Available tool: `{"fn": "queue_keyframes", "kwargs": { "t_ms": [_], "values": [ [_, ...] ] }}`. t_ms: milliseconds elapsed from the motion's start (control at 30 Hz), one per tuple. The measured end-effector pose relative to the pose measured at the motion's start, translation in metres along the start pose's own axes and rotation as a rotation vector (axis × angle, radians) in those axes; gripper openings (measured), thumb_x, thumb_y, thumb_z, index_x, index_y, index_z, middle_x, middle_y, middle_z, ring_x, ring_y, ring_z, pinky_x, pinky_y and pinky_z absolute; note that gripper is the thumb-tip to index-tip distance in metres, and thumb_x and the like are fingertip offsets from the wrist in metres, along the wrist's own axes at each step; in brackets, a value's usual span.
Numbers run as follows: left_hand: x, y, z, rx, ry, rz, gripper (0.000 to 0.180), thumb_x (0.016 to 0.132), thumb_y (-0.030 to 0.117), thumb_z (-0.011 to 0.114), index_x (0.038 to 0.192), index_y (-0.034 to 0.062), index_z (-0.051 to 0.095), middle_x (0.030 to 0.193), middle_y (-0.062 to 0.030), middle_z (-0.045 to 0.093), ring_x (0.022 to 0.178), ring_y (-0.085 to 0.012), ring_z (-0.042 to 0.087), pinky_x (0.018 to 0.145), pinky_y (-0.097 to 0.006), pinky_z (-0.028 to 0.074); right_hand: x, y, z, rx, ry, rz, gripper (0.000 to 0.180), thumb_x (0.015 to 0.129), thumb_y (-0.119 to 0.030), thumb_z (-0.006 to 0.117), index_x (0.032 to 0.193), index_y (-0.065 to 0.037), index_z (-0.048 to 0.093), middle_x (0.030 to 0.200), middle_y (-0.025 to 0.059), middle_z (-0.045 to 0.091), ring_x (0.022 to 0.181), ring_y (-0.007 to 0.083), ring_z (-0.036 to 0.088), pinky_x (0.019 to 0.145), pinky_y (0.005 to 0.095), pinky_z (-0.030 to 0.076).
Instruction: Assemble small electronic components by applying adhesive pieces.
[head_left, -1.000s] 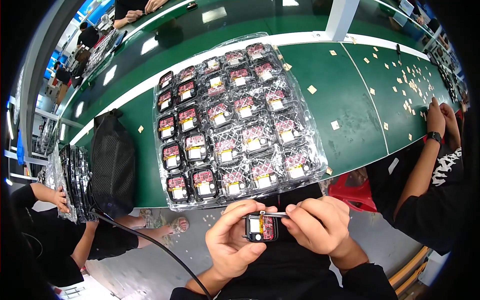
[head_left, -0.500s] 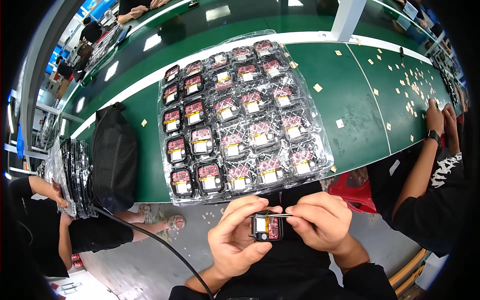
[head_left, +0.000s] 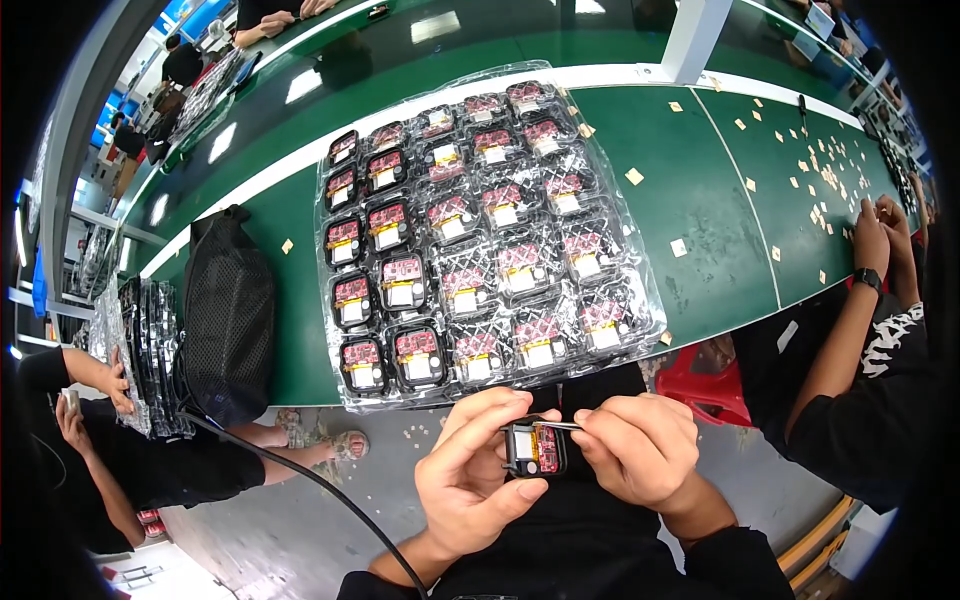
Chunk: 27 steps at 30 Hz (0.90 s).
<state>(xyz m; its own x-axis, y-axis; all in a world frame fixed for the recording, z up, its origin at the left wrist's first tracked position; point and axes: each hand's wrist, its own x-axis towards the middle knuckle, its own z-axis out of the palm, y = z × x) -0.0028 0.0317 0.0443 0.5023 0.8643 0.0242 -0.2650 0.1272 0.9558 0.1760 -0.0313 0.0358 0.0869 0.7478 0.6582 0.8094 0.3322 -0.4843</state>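
Holding a small black module (head_left: 533, 449) with a red circuit board face, we have it in front of our chest, below the near edge of the green surface (head_left: 700, 190). Our left hand (head_left: 478, 478) grips the module, thumb under it, fingers curled over its top and left side. Our right hand (head_left: 632, 449) is closed in a pinch on a thin metal tool (head_left: 555, 426), likely tweezers, whose tip lies across the module's upper edge.

On the surface just beyond our hands lies a clear plastic blister tray (head_left: 640, 300), set at a slant. Its pockets hold rows of like modules, red boards with pale labels; the left column sits in darker black frames. The tray's near edge reaches the surface's edge.

Left of the tray, a black mesh bag (head_left: 228, 310) rests on the surface and hangs over its front. A black cable (head_left: 300, 475) runs from under the bag down toward us. Small tan squares (head_left: 633, 176) lie scattered to the right of the tray, thicker toward the far right.

At right, another person's hands (head_left: 880, 225) rest on the surface, a dark watch on the wrist. At left, a seated person's hand (head_left: 118, 380) touches a stack of clear trays (head_left: 140, 350).
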Motion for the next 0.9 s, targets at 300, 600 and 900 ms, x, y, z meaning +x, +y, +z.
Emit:
{"fn": "queue_keyframes", "kwargs": {
  "t_ms": [300, 600, 900],
  "values": [
    [0.001, -0.006, -0.008, -0.062, -0.124, 0.108, 0.06, 0.085, 0.0, 0.079, 0.136, -0.0138, 0.052, 0.143, -0.0214, 0.042, 0.128, -0.0332, 0.056, 0.11, -0.048, 0.051, -0.004, -0.003, 0.003, -0.03, 0.011, -0.016, 0.02, 0.082, -0.009, 0.081, 0.096, 0.0, 0.071, 0.083, 0.0072, 0.065, 0.056, 0.0169, 0.061, 0.047, 0.0282, 0.047],
    [0.003, 0.0, -0.011, -0.048, -0.163, 0.068, 0.061, 0.085, -0.004, 0.078, 0.138, -0.014, 0.051, 0.145, -0.0212, 0.039, 0.13, -0.0398, 0.055, 0.108, -0.047, 0.052, -0.006, 0.006, 0.003, -0.016, -0.008, -0.089, 0.024, 0.079, -0.009, 0.084, 0.097, 0.0, 0.072, 0.083, 0.0049, 0.063, 0.053, 0.0126, 0.058, 0.044, 0.0258, 0.044],
    [0.004, 0.002, -0.006, -0.043, -0.168, 0.073, 0.062, 0.084, -0.005, 0.078, 0.139, -0.0144, 0.05, 0.146, -0.022, 0.038, 0.129, -0.0396, 0.056, 0.109, -0.048, 0.051, -0.002, 0.001, -0.001, 0.114, -0.001, 0.034, 0.026, 0.077, -0.006, 0.085, 0.099, 0.0, 0.072, 0.082, 0.0062, 0.063, 0.057, 0.0161, 0.063, 0.048, 0.0272, 0.052]
  ]
}}
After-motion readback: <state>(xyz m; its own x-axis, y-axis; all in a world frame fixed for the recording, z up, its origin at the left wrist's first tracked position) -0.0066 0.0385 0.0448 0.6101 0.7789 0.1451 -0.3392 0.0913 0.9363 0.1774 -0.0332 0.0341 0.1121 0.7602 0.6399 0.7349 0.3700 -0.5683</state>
